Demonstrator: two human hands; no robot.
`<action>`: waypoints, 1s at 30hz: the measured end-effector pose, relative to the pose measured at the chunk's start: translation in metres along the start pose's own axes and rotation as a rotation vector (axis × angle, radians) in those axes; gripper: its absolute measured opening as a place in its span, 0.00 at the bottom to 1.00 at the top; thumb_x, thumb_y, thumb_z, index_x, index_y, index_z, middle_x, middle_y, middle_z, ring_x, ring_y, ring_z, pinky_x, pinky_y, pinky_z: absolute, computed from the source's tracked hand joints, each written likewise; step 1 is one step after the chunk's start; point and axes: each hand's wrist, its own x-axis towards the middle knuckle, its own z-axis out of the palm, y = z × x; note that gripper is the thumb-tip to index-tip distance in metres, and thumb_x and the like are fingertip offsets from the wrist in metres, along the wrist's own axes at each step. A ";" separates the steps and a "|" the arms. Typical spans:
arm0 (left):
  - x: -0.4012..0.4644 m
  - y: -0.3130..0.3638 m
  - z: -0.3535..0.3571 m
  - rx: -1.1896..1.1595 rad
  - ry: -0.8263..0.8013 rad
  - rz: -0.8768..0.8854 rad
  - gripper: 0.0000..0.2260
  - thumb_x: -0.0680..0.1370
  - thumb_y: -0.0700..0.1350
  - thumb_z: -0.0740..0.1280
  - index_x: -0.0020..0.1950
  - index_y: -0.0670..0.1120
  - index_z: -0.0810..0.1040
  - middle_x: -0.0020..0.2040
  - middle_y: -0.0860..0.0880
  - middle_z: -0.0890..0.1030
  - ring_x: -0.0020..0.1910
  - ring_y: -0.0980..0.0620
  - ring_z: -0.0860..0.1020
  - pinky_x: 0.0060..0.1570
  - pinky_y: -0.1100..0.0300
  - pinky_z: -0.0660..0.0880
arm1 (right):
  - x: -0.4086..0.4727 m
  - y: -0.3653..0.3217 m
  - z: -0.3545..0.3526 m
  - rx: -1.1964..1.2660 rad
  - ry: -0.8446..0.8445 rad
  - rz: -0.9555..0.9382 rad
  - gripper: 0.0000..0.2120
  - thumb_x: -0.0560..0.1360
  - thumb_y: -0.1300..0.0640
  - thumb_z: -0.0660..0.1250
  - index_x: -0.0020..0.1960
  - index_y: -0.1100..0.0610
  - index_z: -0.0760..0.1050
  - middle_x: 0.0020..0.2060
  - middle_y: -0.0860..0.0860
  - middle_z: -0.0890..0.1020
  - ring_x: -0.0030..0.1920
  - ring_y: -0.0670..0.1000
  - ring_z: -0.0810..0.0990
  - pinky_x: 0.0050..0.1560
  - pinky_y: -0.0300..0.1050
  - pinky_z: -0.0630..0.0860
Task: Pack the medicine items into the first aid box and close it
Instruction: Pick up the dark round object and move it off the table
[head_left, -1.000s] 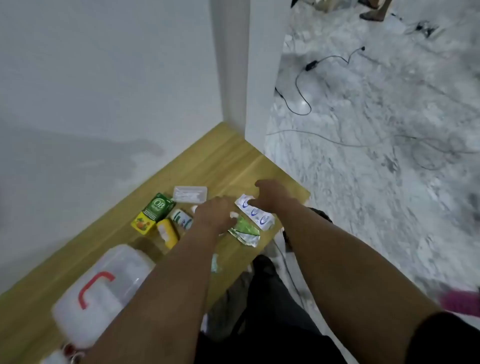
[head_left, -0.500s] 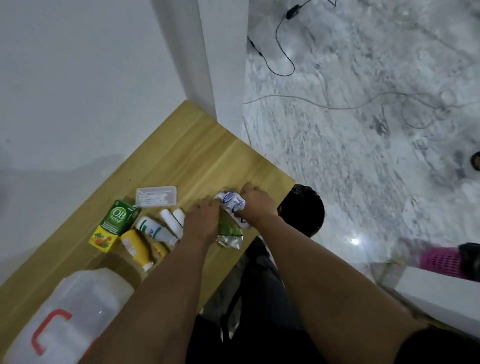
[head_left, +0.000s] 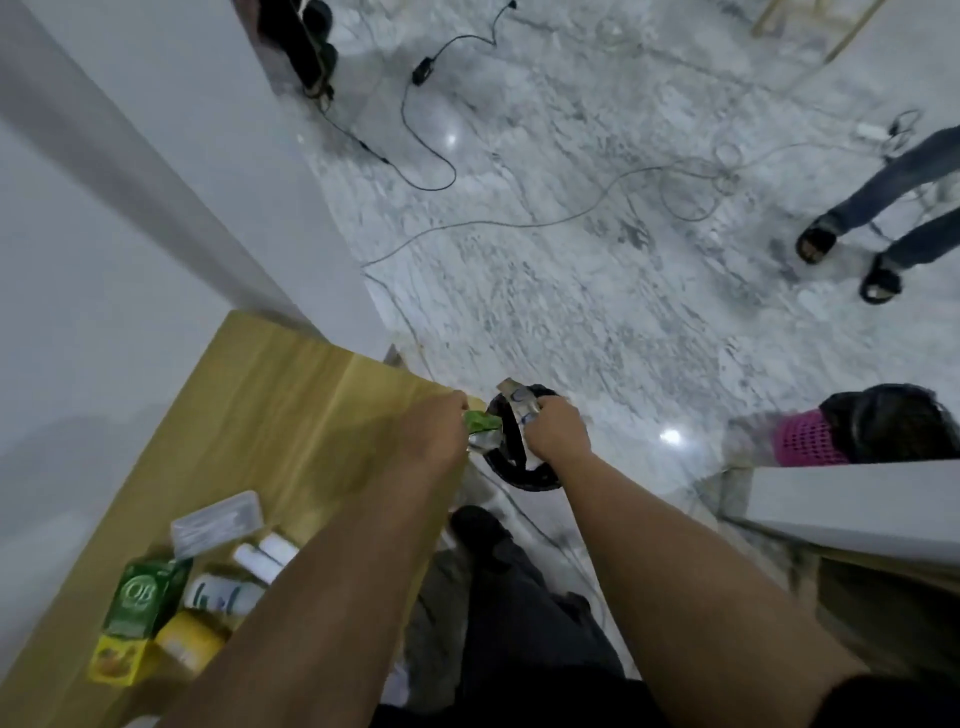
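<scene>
Head view: my left hand grips a green wrapper past the tabletop edge. My right hand grips a white-and-blue wrapper above a black bin. The green box, bottles and clear case lie on the tabletop, near my left forearm.

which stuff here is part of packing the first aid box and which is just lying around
Part of the job:
- green carton
- yellow bottle
- white bottle with green label
- two small white tubes
- clear plastic case
- green wrapper in left hand
- white-blue wrapper in right hand

Lying about:
- black bin
- floor cables
- pink basket
</scene>
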 end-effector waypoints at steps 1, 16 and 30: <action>0.011 0.015 0.003 0.017 -0.009 0.030 0.10 0.79 0.38 0.61 0.55 0.48 0.79 0.49 0.45 0.82 0.42 0.48 0.77 0.35 0.53 0.68 | 0.005 0.007 -0.007 -0.008 0.001 0.022 0.06 0.79 0.61 0.64 0.43 0.58 0.72 0.36 0.53 0.75 0.39 0.58 0.76 0.37 0.46 0.71; 0.154 0.106 0.100 0.348 -0.251 0.226 0.23 0.79 0.35 0.67 0.73 0.44 0.69 0.65 0.41 0.75 0.62 0.39 0.76 0.48 0.49 0.74 | 0.126 0.100 -0.017 -0.168 -0.104 0.184 0.04 0.79 0.58 0.65 0.53 0.57 0.75 0.48 0.57 0.81 0.46 0.58 0.81 0.39 0.48 0.76; 0.132 0.094 0.020 0.514 0.018 0.167 0.18 0.81 0.49 0.66 0.71 0.45 0.74 0.68 0.44 0.75 0.66 0.40 0.73 0.60 0.46 0.70 | 0.095 0.016 -0.057 -0.411 -0.075 -0.146 0.15 0.78 0.45 0.66 0.58 0.56 0.76 0.54 0.53 0.81 0.54 0.57 0.80 0.53 0.54 0.79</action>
